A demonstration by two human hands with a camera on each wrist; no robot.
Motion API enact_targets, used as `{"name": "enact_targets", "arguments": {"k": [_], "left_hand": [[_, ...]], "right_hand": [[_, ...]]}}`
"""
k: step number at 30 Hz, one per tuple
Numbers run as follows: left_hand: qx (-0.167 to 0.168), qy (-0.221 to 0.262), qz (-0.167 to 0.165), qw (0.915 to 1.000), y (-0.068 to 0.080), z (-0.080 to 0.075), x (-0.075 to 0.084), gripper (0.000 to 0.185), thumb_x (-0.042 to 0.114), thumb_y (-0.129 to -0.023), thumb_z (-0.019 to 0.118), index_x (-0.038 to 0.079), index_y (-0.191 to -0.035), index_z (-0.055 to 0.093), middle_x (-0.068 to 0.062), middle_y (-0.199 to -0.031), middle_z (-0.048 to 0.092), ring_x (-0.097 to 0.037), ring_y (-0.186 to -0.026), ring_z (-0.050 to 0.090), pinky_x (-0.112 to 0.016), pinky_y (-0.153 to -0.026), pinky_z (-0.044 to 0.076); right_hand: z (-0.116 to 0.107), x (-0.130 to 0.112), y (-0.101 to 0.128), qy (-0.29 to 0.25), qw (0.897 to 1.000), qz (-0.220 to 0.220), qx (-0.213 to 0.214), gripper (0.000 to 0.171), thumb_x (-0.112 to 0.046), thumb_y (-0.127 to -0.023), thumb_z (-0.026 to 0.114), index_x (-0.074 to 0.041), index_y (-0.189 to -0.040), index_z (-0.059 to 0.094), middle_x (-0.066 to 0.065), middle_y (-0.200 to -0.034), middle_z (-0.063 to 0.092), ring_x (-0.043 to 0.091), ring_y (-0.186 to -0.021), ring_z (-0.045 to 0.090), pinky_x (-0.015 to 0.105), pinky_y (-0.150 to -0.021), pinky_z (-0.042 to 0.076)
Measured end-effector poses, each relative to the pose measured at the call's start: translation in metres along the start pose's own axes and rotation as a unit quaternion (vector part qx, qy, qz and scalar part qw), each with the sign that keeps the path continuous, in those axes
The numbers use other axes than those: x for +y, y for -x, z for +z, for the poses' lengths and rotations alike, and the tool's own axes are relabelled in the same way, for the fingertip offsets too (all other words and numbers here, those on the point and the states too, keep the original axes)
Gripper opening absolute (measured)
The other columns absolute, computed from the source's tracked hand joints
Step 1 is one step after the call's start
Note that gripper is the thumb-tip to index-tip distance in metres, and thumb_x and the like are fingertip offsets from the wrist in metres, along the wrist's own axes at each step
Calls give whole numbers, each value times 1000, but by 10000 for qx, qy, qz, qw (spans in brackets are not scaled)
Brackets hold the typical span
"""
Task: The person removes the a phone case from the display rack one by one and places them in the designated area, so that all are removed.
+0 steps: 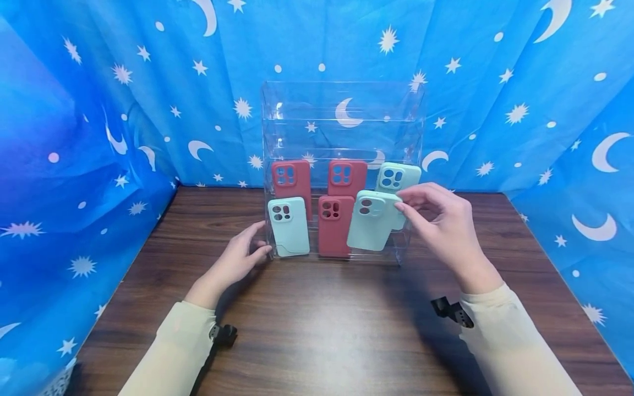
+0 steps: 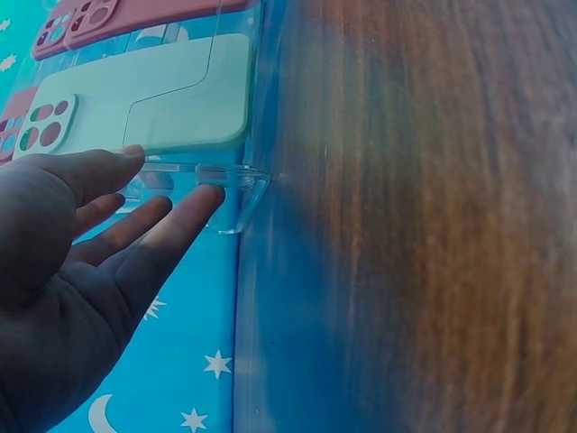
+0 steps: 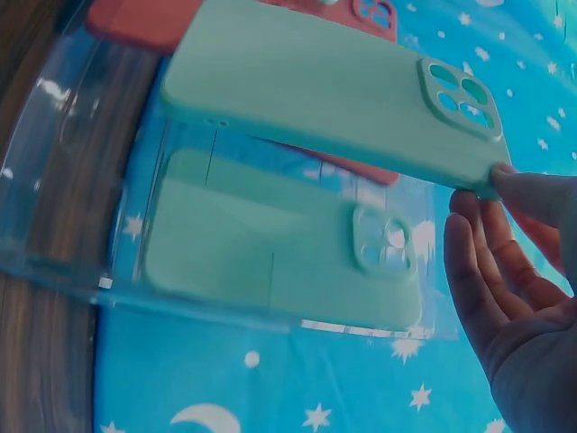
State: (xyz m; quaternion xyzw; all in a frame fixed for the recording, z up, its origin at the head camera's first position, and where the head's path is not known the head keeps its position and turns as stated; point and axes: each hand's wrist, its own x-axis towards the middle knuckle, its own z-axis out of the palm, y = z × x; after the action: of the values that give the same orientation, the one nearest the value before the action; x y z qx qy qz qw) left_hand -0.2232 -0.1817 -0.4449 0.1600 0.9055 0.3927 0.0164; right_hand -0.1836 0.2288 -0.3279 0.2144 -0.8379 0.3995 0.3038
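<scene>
A clear tiered display stand [image 1: 342, 119] on the table carries red and mint phone cases. By its upper right corner, my right hand [image 1: 441, 220] pinches a mint phone case [image 1: 371, 228] between thumb and fingers. This case leans at a slant in front of the stand's lower right part. Behind it, another mint case [image 3: 261, 244] sits in the stand. My left hand [image 1: 238, 256] is at the stand's lower left side, fingers extended. Its thumb tip [image 2: 132, 152] lies right at the edge of the front-left mint case [image 2: 171, 99].
Two red cases [image 1: 303, 190] [image 1: 359, 184] stand in the row behind, and one red case [image 1: 334, 234] is front centre. The stand's upper tiers show no cases. A brown wooden table [image 1: 317, 330] lies before a blue curtain [image 1: 317, 33] with stars and moons.
</scene>
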Motion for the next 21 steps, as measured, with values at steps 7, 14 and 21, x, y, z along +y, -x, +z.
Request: {"name": "enact_targets", "arguments": {"k": [7,14,21], "left_hand": [[-18,20,-27,10000,0,1,0,63,19,-103,66,10,-158,37,-19,-144,58,-30,-119,68,-52,-105,59],[-110,-13,-132,9999,0,2,-1,65,19,-103,65,11,-160,35,-19,-148,55,-30,-123,67,-54,-109,56],[-74,-30,-161,9998,1,2,-1,65,20,-103,65,12,-160,35,-18,-151,53,-31,-124,66,-54,-113,53]], "right_hand": [[16,-12,2,-149,9994,-6,-319,19,-8,-90,80,-13,-108,78,-3,-98,76,3,-82,67,8,-73,59],[41,-22,9,-600,9956,254,-671,17,-14,-92,79,-16,-109,78,-4,-100,76,9,-83,71,14,-74,62],[76,-36,18,-1264,9832,401,-1250,14,-17,-93,79,-19,-107,77,-6,-97,76,8,-77,70,26,-68,65]]}}
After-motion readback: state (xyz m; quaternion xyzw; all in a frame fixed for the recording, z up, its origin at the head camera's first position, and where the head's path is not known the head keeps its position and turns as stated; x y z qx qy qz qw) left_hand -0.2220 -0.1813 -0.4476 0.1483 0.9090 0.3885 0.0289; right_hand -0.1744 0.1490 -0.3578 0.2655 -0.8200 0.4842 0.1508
